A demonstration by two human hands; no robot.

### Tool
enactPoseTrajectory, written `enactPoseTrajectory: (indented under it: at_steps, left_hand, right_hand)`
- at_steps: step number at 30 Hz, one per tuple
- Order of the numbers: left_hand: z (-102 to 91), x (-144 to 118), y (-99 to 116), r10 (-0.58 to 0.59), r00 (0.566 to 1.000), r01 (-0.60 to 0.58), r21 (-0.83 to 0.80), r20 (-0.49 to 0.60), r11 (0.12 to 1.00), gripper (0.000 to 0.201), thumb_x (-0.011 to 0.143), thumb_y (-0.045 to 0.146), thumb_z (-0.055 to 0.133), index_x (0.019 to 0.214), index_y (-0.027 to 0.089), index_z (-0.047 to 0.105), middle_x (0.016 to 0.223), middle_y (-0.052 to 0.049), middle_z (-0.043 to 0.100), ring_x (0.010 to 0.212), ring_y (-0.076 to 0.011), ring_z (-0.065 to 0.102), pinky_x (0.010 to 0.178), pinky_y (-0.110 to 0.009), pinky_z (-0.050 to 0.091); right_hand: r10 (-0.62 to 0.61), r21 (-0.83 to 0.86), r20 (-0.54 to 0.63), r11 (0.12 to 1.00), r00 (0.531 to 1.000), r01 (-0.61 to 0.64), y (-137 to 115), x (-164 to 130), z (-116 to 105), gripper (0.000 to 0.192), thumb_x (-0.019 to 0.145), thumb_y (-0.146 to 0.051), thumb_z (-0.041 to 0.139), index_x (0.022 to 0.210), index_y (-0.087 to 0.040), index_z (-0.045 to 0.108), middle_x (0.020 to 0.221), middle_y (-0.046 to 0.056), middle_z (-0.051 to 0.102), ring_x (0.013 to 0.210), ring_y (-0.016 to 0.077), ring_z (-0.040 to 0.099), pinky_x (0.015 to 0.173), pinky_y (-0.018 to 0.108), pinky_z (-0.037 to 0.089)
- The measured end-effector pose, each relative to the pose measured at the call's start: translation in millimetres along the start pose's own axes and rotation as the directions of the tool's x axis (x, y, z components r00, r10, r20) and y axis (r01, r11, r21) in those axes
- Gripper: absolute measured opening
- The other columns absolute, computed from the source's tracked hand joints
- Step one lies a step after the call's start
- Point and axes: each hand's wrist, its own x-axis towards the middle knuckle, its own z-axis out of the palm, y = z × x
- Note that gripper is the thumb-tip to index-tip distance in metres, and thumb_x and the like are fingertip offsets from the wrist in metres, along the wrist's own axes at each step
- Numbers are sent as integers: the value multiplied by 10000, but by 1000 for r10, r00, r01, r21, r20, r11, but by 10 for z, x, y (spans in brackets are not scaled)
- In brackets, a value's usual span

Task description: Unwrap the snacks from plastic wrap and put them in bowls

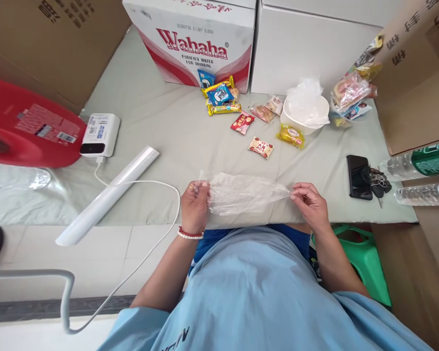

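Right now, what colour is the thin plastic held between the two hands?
The thin plastic is colourless and see-through, with whitish creases; the head view shows it.

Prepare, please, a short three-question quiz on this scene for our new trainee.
1. What do the left hand and the right hand hold between them?
2. True or false: the black phone lies right beside the keys.
3. What colour is the large labelled container at the far left: A) blue, B) red, C) green?

Key: 1. Thin clear plastic. 2. True. 3. B.
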Motion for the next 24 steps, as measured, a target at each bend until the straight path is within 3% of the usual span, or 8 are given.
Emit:
enactPoseTrajectory:
  at_steps: [3,6,8,13,16,19,21,24]
  left_hand:
    - [-107,-18,0,147,973,-137,67,-178,988,418,828,487,766,1074,218,561,993,-4,597,780,-106,573,679,-232,462]
    - [-186,-177,12,342,875,-256,271,-343,928,409,840,430,758,1114,220,538,1115,-38,589,934,-136,593,811,-271,481]
    - [-230,-369,-15,471,810,-306,432,-351,848,315,882,420,709,1068,216,556,1051,-40,593,911,-159,589,822,-314,483]
    - [-336,-936,-326,770,637,-541,737,44,405,242,722,386,842,773,257,644,846,-52,583,819,-228,550,836,-437,466]
    - [-348,-1109,-544,777,590,-642,713,222,284,244,637,409,891,699,318,674,740,-48,536,743,-232,466,747,-418,447]
    - [-248,-1074,-549,828,497,-680,709,259,187,224,628,420,904,695,362,699,731,-62,512,850,-280,476,848,-472,451]
    - [-143,-940,-392,834,497,-649,741,240,173,208,648,404,902,768,376,733,850,-77,553,1071,-330,492,1041,-559,384]
    - [-66,-630,-20,762,629,-561,767,152,310,277,745,386,837,1004,336,753,1240,-103,553,1431,-387,325,1226,-664,157]
  right_hand:
    - [-7,-51,100,999,995,12,-48,3,70,137,911,-386,736,892,-250,747,1118,69,644,691,132,522,630,305,457]
    - [-31,-77,152,996,988,44,-128,34,126,161,921,-388,717,854,-242,730,1115,65,655,572,96,421,595,313,442]
    - [-44,-64,165,996,985,56,-164,45,152,155,918,-383,718,853,-242,726,1103,62,667,560,94,410,586,310,432]
    - [124,63,139,989,983,-133,-198,-12,259,213,912,-444,727,866,-240,685,833,22,690,569,124,468,525,270,383]
    - [292,248,123,916,948,-314,-224,-55,369,304,904,-516,719,867,-242,595,811,5,721,471,89,435,424,236,328]
    - [417,421,119,801,901,-426,-248,-62,450,408,853,-587,740,866,-244,520,802,-3,738,385,51,368,332,196,237]
    - [488,476,132,732,863,-487,-249,-51,465,472,798,-629,769,862,-242,505,757,-9,730,363,40,349,305,173,205]
    - [587,509,154,642,795,-573,-230,-29,442,539,707,-647,821,851,-235,504,718,-9,721,356,29,346,295,150,187]
